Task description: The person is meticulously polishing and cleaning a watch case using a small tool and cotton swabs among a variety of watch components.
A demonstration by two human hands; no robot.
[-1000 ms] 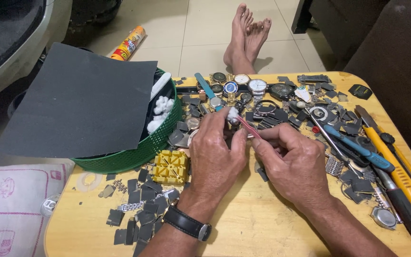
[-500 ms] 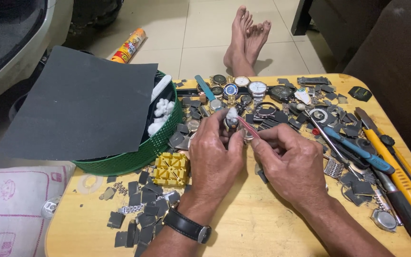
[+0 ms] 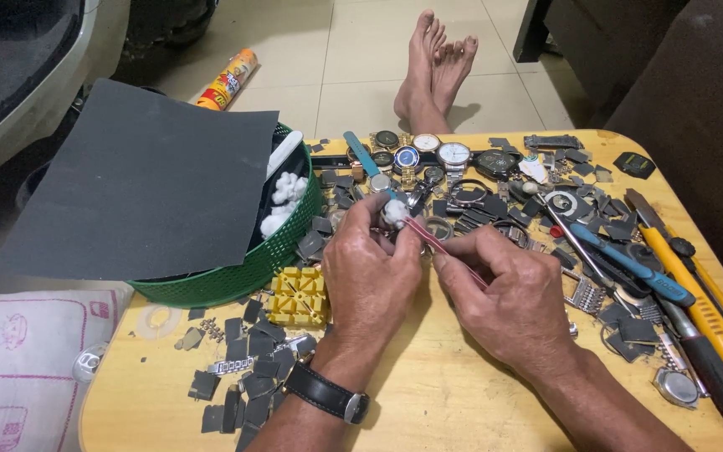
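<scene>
My left hand [image 3: 371, 272], with a black wristwatch [image 3: 326, 393] on its wrist, pinches a small round silver watch case [image 3: 395, 213] between thumb and fingers above the wooden table [image 3: 428, 393]. My right hand [image 3: 512, 295] grips a thin red-handled tool [image 3: 443, 246] whose tip touches the case. Both hands meet at the table's middle. The underside of the case is hidden by my fingers.
A green basket [image 3: 236, 272] under a dark grey sheet [image 3: 140, 180] holds cotton. A yellow plastic holder [image 3: 299, 295], dark strap links, several watches [image 3: 453, 155], screwdrivers and a yellow cutter [image 3: 692, 297] lie around. A person's bare feet [image 3: 433, 67] rest beyond the table; a pillow [image 3: 18, 368] lies left.
The watch case and tool tip have shifted slightly in my fingers; both hands stay in about the same place.
</scene>
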